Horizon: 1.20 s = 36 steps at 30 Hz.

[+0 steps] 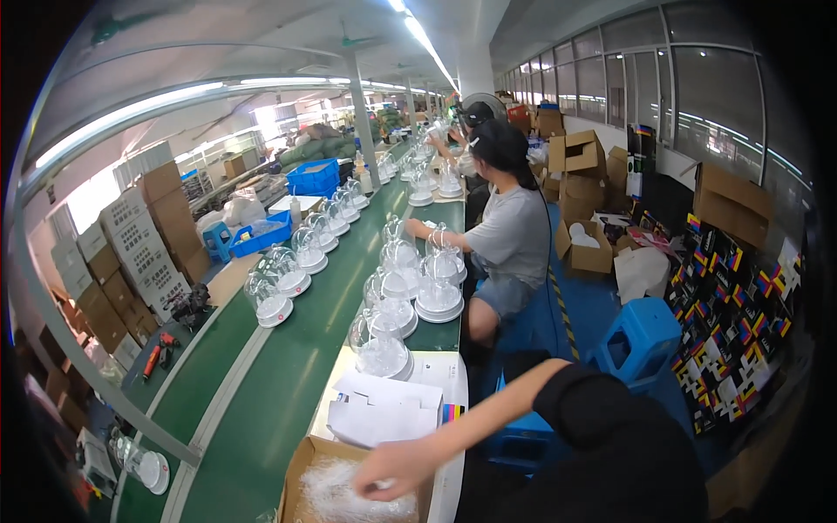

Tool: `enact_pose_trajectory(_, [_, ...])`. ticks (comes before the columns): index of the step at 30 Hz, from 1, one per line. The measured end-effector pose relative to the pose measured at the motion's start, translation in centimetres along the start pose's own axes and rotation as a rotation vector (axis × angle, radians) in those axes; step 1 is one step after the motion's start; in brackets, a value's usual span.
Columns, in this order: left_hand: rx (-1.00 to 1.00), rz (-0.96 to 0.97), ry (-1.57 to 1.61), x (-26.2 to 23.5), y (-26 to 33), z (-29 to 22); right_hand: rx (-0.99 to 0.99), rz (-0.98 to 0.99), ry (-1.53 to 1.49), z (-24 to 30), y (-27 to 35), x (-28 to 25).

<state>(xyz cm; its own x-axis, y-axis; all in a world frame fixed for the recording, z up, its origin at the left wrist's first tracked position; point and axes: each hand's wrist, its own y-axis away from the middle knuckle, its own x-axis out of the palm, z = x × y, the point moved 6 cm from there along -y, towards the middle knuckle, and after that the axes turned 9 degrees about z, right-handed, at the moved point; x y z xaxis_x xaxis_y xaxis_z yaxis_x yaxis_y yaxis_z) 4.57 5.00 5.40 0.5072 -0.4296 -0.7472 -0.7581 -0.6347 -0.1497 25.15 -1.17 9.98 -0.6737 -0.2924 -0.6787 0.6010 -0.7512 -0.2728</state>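
Our right hand curls half-closed over white strands inside the carton, hold unclear; left hand unseen; let's gather lightly.

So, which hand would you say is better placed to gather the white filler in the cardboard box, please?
Probably the right: the right hand is directly over the white filler in the cardboard box, whereas the left hand is out of view.

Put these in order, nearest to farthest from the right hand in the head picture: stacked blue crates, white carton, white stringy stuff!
1. White stringy stuff: right by the right hand.
2. White carton: just past the hand.
3. Stacked blue crates: far off, left, across the green belt.
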Motion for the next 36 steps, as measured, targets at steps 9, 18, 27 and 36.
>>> enact_pose_trajectory(9, [0.006, 0.318, 0.125, 4.6, 2.5, 1.1, 0.052, 0.395, 0.583, -13.2, -11.2, 7.2])
enact_pose_trajectory(18, [-0.406, 0.516, 0.315, 3.8, 1.2, 2.1, 0.167, 0.224, 0.036, -16.3, -11.0, 5.9])
enact_pose_trajectory(27, [-0.521, 0.423, 0.506, 1.0, -0.2, 4.4, 0.068, 0.156, 0.082, -16.7, -10.9, 7.2])
enact_pose_trajectory(36, [-0.281, -0.363, 0.395, 2.1, 3.1, 14.0, -0.091, -0.04, 0.012, -14.1, -10.3, 6.2])
